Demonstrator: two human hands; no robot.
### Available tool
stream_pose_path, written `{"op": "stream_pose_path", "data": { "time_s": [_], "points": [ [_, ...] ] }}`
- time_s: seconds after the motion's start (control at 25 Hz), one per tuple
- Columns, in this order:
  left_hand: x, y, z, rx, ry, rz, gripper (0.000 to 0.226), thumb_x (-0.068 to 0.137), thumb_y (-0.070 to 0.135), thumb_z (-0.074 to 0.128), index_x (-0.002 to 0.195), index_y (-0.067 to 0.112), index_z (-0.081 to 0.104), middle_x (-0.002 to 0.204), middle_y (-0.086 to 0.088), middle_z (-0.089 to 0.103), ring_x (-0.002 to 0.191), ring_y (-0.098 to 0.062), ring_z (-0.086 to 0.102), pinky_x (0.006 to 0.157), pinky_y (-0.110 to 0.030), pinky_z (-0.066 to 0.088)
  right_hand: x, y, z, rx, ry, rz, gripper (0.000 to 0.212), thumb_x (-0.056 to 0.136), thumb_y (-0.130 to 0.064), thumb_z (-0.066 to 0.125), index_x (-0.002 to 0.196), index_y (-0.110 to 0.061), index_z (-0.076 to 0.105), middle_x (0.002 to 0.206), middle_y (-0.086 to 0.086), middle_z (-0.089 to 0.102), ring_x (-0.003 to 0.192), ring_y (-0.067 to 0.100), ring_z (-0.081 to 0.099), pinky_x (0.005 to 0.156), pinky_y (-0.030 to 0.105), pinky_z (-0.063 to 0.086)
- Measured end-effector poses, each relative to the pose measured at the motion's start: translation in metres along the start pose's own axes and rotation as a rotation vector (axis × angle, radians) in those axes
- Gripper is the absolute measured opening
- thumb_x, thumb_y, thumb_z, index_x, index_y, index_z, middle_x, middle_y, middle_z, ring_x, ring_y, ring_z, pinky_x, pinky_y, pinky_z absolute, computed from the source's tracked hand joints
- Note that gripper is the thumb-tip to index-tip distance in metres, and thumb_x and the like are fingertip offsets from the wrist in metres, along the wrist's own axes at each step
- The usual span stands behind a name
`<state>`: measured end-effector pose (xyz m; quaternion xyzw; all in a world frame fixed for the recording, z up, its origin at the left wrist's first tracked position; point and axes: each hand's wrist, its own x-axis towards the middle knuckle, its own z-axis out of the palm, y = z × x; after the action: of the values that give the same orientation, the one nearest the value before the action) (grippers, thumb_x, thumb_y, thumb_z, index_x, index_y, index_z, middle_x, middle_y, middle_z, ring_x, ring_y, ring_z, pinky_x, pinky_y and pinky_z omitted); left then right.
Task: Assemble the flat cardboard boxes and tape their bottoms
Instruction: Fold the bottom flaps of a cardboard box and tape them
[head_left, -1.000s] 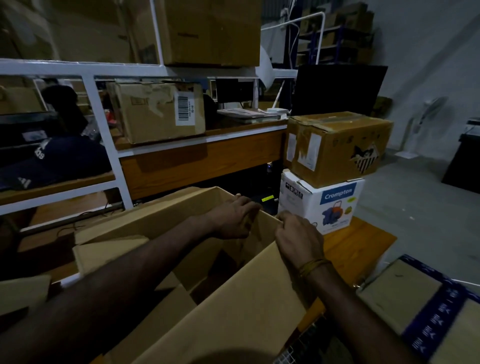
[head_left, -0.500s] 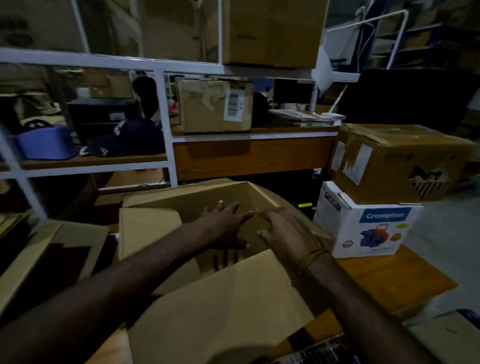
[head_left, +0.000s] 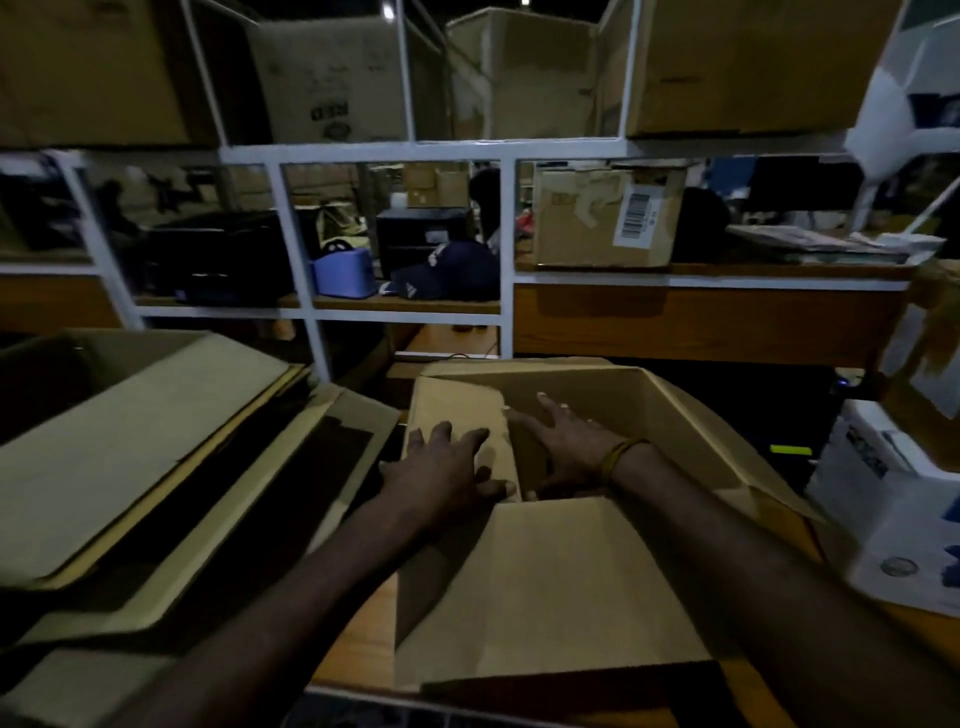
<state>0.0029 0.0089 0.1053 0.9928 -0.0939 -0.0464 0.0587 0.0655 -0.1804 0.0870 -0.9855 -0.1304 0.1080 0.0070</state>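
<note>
An opened brown cardboard box (head_left: 670, 415) stands on the wooden table in front of me, its flaps partly folded. My left hand (head_left: 444, 473) lies flat with spread fingers on the left flap (head_left: 457, 410), pressing it inward. My right hand (head_left: 566, 441), with a yellow band on the wrist, reaches inside the box with fingers spread against the inner wall and the flap's edge. The near flap (head_left: 545, 587) lies folded toward me between my forearms. I see no tape.
A stack of flat cardboard sheets (head_left: 130, 457) lies to the left. A white printed carton (head_left: 893, 519) sits at the right under a brown box. Behind stands a white metal shelf frame (head_left: 405, 156) holding boxes, a blue container (head_left: 343, 270) and a dark cap (head_left: 447, 270).
The view has swung left, bringing the flat cardboard stack into sight. Both hands moved from the box's far corner to the left flap, my left hand now lying flat on top of it.
</note>
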Motion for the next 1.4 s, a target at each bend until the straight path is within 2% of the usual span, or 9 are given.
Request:
{"op": "stream_pose_path", "data": {
  "time_s": [0.28, 0.52, 0.68, 0.84, 0.92, 1.12, 1.2, 1.28, 1.4],
  "points": [
    [-0.031, -0.005, 0.011, -0.219, 0.151, -0.070, 0.079, 0.089, 0.063, 0.053, 0.154, 0.039, 0.014, 0.162, -0.006, 0.014, 0.146, -0.032, 0.022, 0.108, -0.056, 0.036, -0.005, -0.010, -0.003, 0.309, 0.279, -0.104, 0.078, 0.097, -0.030, 0.057, 0.156, -0.033, 0.006, 0.154, 0.010, 0.036, 0.137, 0.028, 0.041, 0.107, 0.046, 0.040],
    [-0.050, -0.007, 0.011, -0.381, 0.716, 0.150, 0.061, 0.094, 0.056, 0.048, 0.149, 0.039, 0.028, 0.152, 0.001, 0.033, 0.119, -0.017, 0.054, 0.080, -0.033, 0.058, -0.007, -0.039, -0.009, 0.653, 0.547, -0.308, 0.103, 0.090, -0.019, 0.068, 0.153, -0.044, -0.009, 0.156, 0.011, 0.035, 0.138, 0.028, 0.040, 0.109, 0.049, 0.040],
    [-0.051, -0.022, 0.016, -0.290, 0.952, 0.249, 0.061, 0.093, 0.032, 0.051, 0.151, 0.031, 0.031, 0.156, -0.003, 0.028, 0.114, -0.019, 0.059, 0.063, -0.013, 0.051, 0.001, -0.064, -0.013, 0.586, 0.527, -0.458, 0.113, 0.086, -0.006, 0.071, 0.148, -0.056, -0.010, 0.157, 0.008, 0.033, 0.136, 0.028, 0.044, 0.104, 0.050, 0.047],
    [-0.050, -0.047, 0.018, -0.169, 1.098, 0.069, 0.065, 0.092, 0.021, 0.053, 0.153, 0.017, 0.030, 0.164, -0.012, 0.008, 0.146, -0.034, 0.026, 0.096, -0.046, 0.051, 0.018, -0.081, -0.016, 0.366, 0.407, -0.534, 0.099, 0.090, -0.014, 0.067, 0.150, -0.055, -0.001, 0.165, -0.009, 0.007, 0.148, 0.023, 0.021, 0.113, 0.051, 0.037],
    [-0.049, -0.061, 0.022, -0.086, 1.065, -0.031, 0.071, 0.090, 0.020, 0.061, 0.153, 0.016, 0.030, 0.164, -0.014, 0.009, 0.151, -0.034, 0.004, 0.115, -0.059, 0.025, 0.023, -0.089, -0.016, 0.322, 0.296, -0.514, 0.087, 0.094, -0.015, 0.061, 0.149, -0.054, 0.006, 0.165, -0.011, 0.004, 0.150, 0.020, 0.014, 0.115, 0.047, 0.030],
    [-0.048, -0.091, 0.050, -0.044, 0.939, -0.230, 0.048, 0.090, 0.038, 0.049, 0.138, 0.030, 0.052, 0.158, -0.011, 0.030, 0.151, -0.035, -0.005, 0.120, -0.052, -0.009, 0.028, -0.106, -0.013, 0.387, 0.168, -0.504, 0.053, 0.103, -0.019, 0.046, 0.151, -0.035, 0.033, 0.163, -0.003, 0.020, 0.148, 0.018, 0.020, 0.119, 0.038, 0.020],
    [-0.050, -0.092, 0.062, -0.176, 0.785, -0.233, 0.040, 0.097, 0.038, 0.044, 0.135, 0.034, 0.053, 0.153, -0.007, 0.039, 0.151, -0.031, 0.005, 0.121, -0.050, -0.003, 0.028, -0.111, -0.013, 0.337, 0.148, -0.494, 0.040, 0.105, -0.024, 0.040, 0.145, -0.029, 0.045, 0.161, -0.002, 0.024, 0.147, 0.018, 0.022, 0.119, 0.037, 0.020],
    [-0.052, -0.087, 0.069, -0.564, 0.573, -0.164, 0.033, 0.103, 0.032, 0.043, 0.134, 0.036, 0.053, 0.140, 0.000, 0.055, 0.138, -0.013, 0.040, 0.115, -0.035, 0.030, 0.027, -0.119, -0.012, 0.345, 0.151, -0.454, 0.037, 0.105, -0.031, 0.040, 0.137, -0.023, 0.054, 0.159, 0.000, 0.028, 0.145, 0.020, 0.027, 0.116, 0.039, 0.027],
    [-0.054, -0.087, 0.072, -0.887, 0.497, -0.065, 0.026, 0.100, 0.027, 0.051, 0.110, 0.049, 0.059, 0.097, 0.020, 0.065, 0.088, 0.007, 0.062, 0.076, -0.014, 0.052, 0.027, -0.135, -0.006, 0.448, 0.189, -0.286, 0.042, 0.099, -0.037, 0.051, 0.139, -0.023, 0.052, 0.158, 0.006, 0.026, 0.140, 0.025, 0.034, 0.110, 0.039, 0.038]
  ]
}}
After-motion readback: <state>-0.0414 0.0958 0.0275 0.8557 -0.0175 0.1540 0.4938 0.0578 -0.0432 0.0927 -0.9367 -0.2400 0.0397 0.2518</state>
